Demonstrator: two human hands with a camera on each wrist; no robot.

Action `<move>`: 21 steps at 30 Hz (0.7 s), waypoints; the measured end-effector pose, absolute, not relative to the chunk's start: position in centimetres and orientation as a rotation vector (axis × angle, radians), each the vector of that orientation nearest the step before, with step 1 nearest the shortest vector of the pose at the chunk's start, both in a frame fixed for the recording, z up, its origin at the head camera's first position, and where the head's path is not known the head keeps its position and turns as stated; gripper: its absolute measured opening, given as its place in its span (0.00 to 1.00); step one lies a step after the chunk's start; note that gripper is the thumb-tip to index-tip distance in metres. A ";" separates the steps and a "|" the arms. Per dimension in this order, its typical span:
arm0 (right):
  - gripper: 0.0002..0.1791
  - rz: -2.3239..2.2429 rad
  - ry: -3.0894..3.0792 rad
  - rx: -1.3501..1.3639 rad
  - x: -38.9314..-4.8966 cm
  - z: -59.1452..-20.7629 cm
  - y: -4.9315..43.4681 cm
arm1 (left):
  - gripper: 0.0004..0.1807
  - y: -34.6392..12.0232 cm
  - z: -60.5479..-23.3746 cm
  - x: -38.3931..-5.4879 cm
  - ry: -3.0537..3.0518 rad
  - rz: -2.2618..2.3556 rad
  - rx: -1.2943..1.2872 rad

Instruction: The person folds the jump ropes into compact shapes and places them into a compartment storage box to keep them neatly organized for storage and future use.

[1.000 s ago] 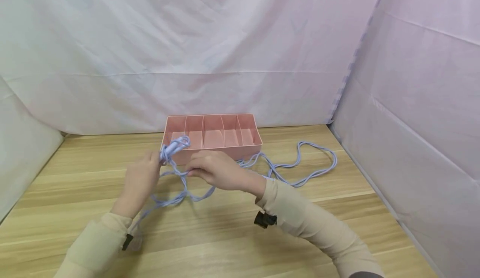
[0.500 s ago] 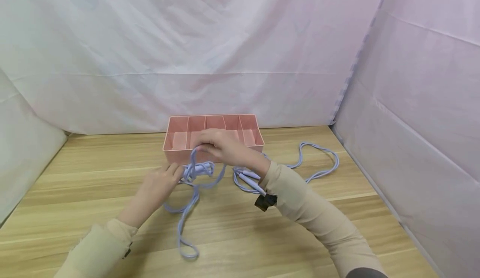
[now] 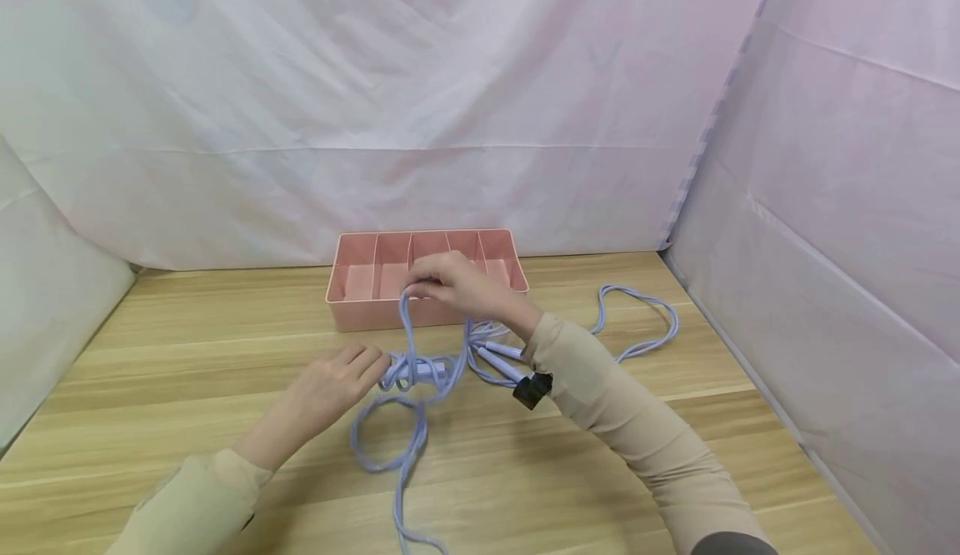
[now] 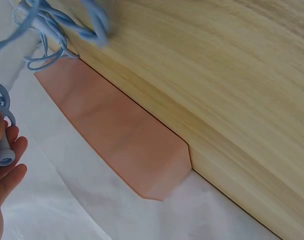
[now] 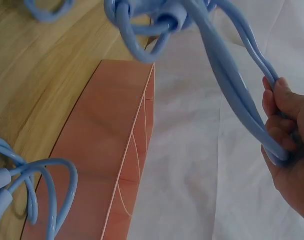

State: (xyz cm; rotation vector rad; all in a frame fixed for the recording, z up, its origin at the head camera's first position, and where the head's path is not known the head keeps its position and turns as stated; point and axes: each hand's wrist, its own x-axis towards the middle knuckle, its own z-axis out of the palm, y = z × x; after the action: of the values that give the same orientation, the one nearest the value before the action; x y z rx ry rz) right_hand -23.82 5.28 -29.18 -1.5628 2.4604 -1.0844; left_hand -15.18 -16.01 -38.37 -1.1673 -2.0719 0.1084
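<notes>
My left hand [image 3: 333,392] grips the handles of a light blue jump rope [image 3: 410,442] low in front of the pink box. In the left wrist view, the hollow end of a handle [image 4: 5,157] sticks out between thumb and fingers, with cord wound round it. Higher and to the right, my right hand [image 3: 457,284] pinches the doubled cord [image 5: 227,82] of this rope and holds it up in a bend. The cord runs from the wound handles up to my right fingers and back down. Its loose part trails in a loop toward the front edge.
A pink box [image 3: 367,313] with several compartments stands at the back of the wooden table [image 3: 187,330], against a white cloth [image 3: 420,105]. A second blue jump rope [image 3: 501,363] lies right of centre, its cord looping to the right under my right forearm.
The wound handles and left hand have come down and right from over the box's left side. The right hand has risen, drawing the cord up. The loose tail has swung toward the front.
</notes>
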 end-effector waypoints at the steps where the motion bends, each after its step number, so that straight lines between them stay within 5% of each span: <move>1: 0.05 -1.052 2.456 -1.546 -23.9 -29.2 5.4 | 0.25 -16.0 -38.4 -15.1 -2.056 0.110 -1.174; 21: 0.08 -1.319 2.310 -1.325 -26.1 -31.4 4.1 | 0.20 -15.9 -37.8 -15.7 -1.934 -0.112 -1.118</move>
State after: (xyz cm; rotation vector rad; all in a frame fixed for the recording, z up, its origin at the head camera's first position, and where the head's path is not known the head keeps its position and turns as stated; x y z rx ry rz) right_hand -26.10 4.07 -31.44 -1.3249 2.3104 -1.3191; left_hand -15.68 -15.93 -37.83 -1.1181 -1.9341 -0.1122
